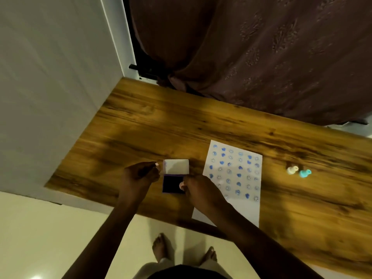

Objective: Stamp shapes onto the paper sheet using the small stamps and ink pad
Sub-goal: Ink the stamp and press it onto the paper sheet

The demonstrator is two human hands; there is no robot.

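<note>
The ink pad (172,184) lies on the wooden table with its dark blue pad exposed and its white lid (177,166) raised behind it. My left hand (138,175) pinches the lid's left edge. My right hand (198,190) rests at the pad's right edge, thumb on the case. The white paper sheet (234,178) lies to the right, covered with rows of blue hearts and smiley faces. Two small stamps, one white (292,169) and one teal (305,173), stand to the right of the sheet.
The wooden table (141,127) runs from a white wall on the left to a brown curtain (251,47) behind it. Its near edge runs diagonally; my bare feet stand on the pale floor below.
</note>
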